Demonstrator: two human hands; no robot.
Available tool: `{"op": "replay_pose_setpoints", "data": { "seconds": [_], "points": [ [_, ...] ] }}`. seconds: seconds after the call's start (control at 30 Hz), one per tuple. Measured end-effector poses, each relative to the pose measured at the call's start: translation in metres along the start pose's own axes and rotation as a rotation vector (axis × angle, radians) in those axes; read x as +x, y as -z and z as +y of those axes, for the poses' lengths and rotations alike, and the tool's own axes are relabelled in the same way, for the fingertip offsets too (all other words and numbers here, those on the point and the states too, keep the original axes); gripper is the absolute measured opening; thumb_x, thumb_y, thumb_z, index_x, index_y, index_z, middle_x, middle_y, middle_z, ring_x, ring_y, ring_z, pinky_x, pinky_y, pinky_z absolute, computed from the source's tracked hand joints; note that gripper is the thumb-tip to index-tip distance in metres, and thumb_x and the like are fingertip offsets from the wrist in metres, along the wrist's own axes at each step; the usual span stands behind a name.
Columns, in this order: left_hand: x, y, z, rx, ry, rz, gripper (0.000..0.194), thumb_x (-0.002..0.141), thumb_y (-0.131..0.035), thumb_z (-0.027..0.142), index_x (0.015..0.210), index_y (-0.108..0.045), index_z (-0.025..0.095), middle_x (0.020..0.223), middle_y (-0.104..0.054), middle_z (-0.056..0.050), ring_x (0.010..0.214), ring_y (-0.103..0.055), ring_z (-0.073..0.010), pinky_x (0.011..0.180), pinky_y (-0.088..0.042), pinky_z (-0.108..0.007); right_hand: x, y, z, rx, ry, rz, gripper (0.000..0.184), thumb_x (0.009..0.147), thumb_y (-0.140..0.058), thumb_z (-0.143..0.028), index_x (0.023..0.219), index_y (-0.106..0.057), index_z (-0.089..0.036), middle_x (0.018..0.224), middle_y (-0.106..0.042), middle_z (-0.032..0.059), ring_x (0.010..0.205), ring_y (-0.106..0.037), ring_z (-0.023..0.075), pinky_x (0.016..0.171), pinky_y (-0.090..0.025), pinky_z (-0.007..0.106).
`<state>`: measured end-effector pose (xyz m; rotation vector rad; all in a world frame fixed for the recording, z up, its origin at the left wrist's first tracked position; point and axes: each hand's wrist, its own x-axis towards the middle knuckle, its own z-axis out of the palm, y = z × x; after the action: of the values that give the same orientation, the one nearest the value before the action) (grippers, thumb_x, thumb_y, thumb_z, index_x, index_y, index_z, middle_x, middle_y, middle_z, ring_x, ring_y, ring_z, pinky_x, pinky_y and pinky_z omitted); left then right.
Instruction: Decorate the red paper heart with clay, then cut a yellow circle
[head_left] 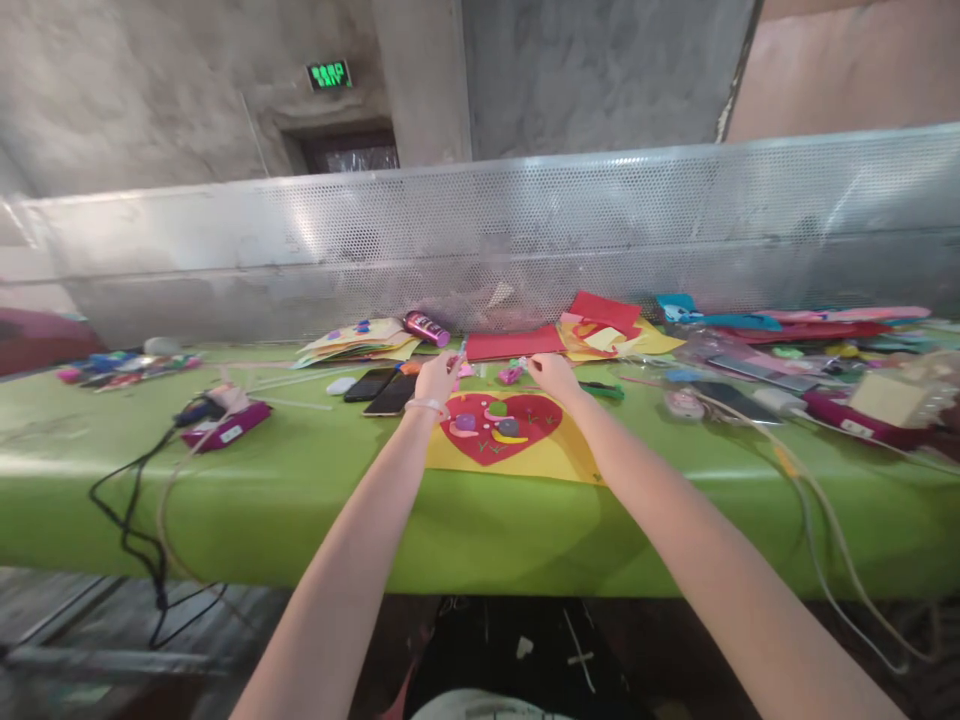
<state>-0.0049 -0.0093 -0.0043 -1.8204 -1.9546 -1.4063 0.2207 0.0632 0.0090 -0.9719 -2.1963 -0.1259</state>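
My left hand, with a band at its wrist, is over the upper left edge of a yellow sheet. Its fingers are drawn together, and whatever they hold is too small to make out. My right hand is at the upper right edge, its fingers curled in a pinch whose contents I cannot see. Between the hands lies a small pink packet. Below them, a red paper heart on the sheet carries small snail-like clay shapes: one purple, one green, one grey and yellow.
Two dark phones lie left of the sheet, near a purple can. Red paper and stacked coloured sheets are behind. Purple power strips with trailing cables flank both sides. A perforated metal panel borders the table's back.
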Motion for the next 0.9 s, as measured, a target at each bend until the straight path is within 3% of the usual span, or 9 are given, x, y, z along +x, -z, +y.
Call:
{"op": "replay_pose_setpoints", "data": {
  "seconds": [0.23, 0.57, 0.67, 0.77, 0.83, 0.9],
  "points": [
    [-0.002, 0.000, -0.004, 0.009, 0.028, 0.008, 0.023, 0.082, -0.046, 0.027, 0.091, -0.064, 0.017, 0.079, -0.068, -0.008, 0.075, -0.062, -0.0191, 0.070, -0.043, -0.025, -0.001, -0.005, -0.006, 0.007, 0.020, -0.055, 0.028, 0.080, -0.044, -0.020, 0.054, -0.051, -0.016, 0.055, -0.057, 0.0037, 0.049, -0.044, 0.0119, 0.051, -0.024, 0.023],
    [-0.001, 0.012, 0.005, -0.032, 0.005, 0.154, 0.024, 0.083, -0.045, 0.029, 0.096, -0.060, 0.016, 0.085, -0.066, -0.006, 0.072, -0.061, -0.0153, 0.068, -0.043, -0.023, 0.003, 0.003, 0.007, 0.037, -0.051, 0.042, 0.026, 0.081, -0.041, -0.020, 0.059, -0.053, -0.015, 0.061, -0.058, 0.0049, 0.056, -0.047, 0.0129, 0.057, -0.030, 0.023],
    [0.007, 0.035, 0.016, -0.041, -0.039, 0.245, 0.025, 0.084, -0.043, 0.031, 0.097, -0.058, 0.015, 0.084, -0.066, -0.006, 0.069, -0.060, -0.0142, 0.070, -0.044, -0.024, 0.011, 0.017, 0.003, 0.061, -0.063, 0.082, 0.029, 0.084, -0.037, -0.021, 0.061, -0.054, -0.015, 0.062, -0.059, 0.0055, 0.058, -0.049, 0.0137, 0.058, -0.032, 0.023],
    [0.001, 0.077, 0.033, -0.053, -0.175, 0.276, 0.024, 0.083, -0.045, 0.031, 0.093, -0.060, 0.016, 0.080, -0.066, -0.004, 0.068, -0.061, -0.0133, 0.069, -0.046, -0.023, 0.004, 0.049, -0.006, 0.098, -0.053, 0.094, 0.027, 0.084, -0.038, -0.022, 0.065, -0.056, -0.015, 0.063, -0.060, 0.0052, 0.058, -0.052, 0.0144, 0.057, -0.034, 0.024],
    [-0.025, 0.109, 0.045, -0.075, -0.193, 0.267, 0.024, 0.083, -0.045, 0.034, 0.095, -0.059, 0.019, 0.083, -0.066, -0.002, 0.071, -0.062, -0.0131, 0.069, -0.048, -0.022, -0.018, 0.080, -0.018, 0.158, 0.000, 0.088, 0.028, 0.085, -0.038, -0.026, 0.068, -0.057, -0.016, 0.065, -0.061, 0.0053, 0.059, -0.054, 0.0153, 0.057, -0.036, 0.025],
    [-0.070, 0.140, 0.054, -0.095, -0.114, 0.236, 0.025, 0.083, -0.045, 0.037, 0.098, -0.058, 0.022, 0.086, -0.067, -0.001, 0.072, -0.063, -0.0132, 0.067, -0.050, -0.023, -0.058, 0.115, -0.034, 0.207, 0.081, 0.059, 0.028, 0.086, -0.039, -0.029, 0.069, -0.057, -0.017, 0.070, -0.062, 0.0053, 0.065, -0.056, 0.0165, 0.062, -0.040, 0.026]
  ]
}}
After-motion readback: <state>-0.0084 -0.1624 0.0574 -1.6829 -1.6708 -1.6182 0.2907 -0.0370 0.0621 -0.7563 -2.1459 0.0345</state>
